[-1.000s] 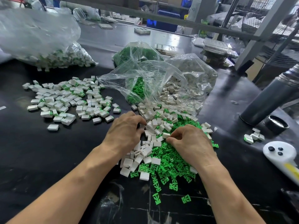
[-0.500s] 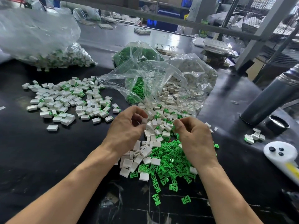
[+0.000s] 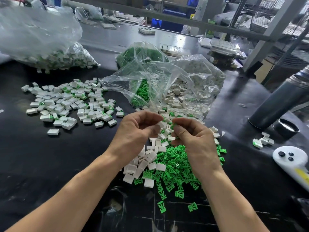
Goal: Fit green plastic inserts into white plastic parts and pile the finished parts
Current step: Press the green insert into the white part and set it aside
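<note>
- Evidently the left hand pinches a white part, the right hand a green insert, above the loose heap.
- Both pieces look light, stiff and small; edge grips seem safest.

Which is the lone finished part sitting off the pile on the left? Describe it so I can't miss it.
Start at the spread of finished parts on the black table, left of the left hand. Below its near edge lies one white part, flat and alone, apart from the rest.
</note>
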A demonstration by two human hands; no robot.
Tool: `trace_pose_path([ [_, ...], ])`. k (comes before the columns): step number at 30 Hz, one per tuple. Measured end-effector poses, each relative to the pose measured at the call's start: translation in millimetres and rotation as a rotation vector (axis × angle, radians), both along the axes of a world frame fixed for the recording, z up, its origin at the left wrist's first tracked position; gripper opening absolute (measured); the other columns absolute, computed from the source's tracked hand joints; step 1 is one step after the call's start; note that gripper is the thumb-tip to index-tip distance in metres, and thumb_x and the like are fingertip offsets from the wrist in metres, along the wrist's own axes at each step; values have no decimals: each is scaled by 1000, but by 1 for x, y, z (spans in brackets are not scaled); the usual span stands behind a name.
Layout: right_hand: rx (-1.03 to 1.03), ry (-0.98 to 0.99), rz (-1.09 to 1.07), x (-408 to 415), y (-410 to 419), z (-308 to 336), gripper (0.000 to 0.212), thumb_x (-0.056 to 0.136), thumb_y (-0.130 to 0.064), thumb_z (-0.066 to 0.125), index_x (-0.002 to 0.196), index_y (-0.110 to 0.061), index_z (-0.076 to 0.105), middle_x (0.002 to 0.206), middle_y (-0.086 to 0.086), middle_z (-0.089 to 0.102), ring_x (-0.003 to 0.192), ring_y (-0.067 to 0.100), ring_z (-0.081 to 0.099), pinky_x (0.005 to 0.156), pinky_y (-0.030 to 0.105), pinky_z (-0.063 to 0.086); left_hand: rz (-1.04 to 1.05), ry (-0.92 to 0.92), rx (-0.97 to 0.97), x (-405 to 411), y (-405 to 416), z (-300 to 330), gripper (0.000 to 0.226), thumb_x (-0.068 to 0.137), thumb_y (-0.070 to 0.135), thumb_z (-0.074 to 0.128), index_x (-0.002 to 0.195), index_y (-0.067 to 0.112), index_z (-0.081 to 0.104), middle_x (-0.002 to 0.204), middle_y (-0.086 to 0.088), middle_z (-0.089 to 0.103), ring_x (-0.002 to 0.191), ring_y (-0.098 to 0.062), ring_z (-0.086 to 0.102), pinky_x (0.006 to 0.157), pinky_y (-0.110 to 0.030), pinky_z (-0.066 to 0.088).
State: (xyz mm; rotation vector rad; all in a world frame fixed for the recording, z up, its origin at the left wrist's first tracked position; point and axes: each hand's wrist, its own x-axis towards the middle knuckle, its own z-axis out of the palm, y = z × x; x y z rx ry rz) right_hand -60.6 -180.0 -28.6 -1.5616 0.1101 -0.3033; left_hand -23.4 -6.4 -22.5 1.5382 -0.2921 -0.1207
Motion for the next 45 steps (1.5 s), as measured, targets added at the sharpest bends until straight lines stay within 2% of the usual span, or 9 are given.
trace_pose_path([
  [4,25,-22,15,-2,0,-1,12,98,-7,67,104,-15,74,89,6,77,82,19,75,61,27,59,-8,18,-34,-2,-5,-1,20,90,-6,71,97,12,75,87,-1,77,84,-16,74,81,-31,63],
  [9,-80,-83,42,-4,0,-1,26,99,-8,67,110,-29,78,89,-6,74,75,10,68,62,22,56,-21,30,-52,-5,-5,2,20,92,-7,68,97,11,74,94,-9,78,82,-15,74,66,-20,58],
  [11,-124,-87,44,-4,1,-2,27,98,-9,69,113,-31,76,90,-5,73,73,12,67,63,21,55,-22,31,-55,-5,-5,1,19,92,-7,67,98,9,74,95,-10,77,84,-16,74,69,-23,60],
  [15,-133,-83,29,-4,2,-2,19,96,-10,73,110,-23,72,93,-2,74,73,11,69,63,22,56,-14,27,-55,-5,-4,-1,16,92,-1,71,100,12,74,91,-8,77,83,-19,74,70,-25,61],
  [19,-132,-87,57,-6,3,-3,17,97,-9,70,109,-21,75,93,-2,75,71,10,66,62,22,56,-50,5,-102,-5,-1,0,28,91,10,73,117,21,72,94,-10,74,89,-28,75,81,-37,63],
  [24,-151,-91,61,-6,4,-4,20,98,-9,69,109,-23,76,95,-1,75,73,14,67,63,24,56,-3,6,-81,-3,-1,0,16,93,9,73,108,11,71,93,-10,78,87,-25,77,78,-34,64],
  [30,-113,-77,47,-6,6,-4,15,96,-11,72,109,-18,73,95,1,75,73,14,67,64,24,56,-22,90,-194,-4,2,3,22,93,12,70,115,12,67,97,-12,79,91,-30,77,80,-37,64],
  [34,-93,-99,40,-7,8,-3,13,93,-10,74,106,-15,74,92,4,76,73,14,67,63,24,56,-48,190,-232,-4,0,5,19,96,10,67,113,4,66,96,-16,79,89,-30,78,74,-32,65],
  [45,-152,-133,1,-9,10,-3,12,91,-14,77,103,-18,75,92,1,76,80,17,71,70,34,61,-88,225,-167,-5,0,8,14,99,11,62,111,5,64,95,-17,79,91,-29,78,71,-28,63],
])
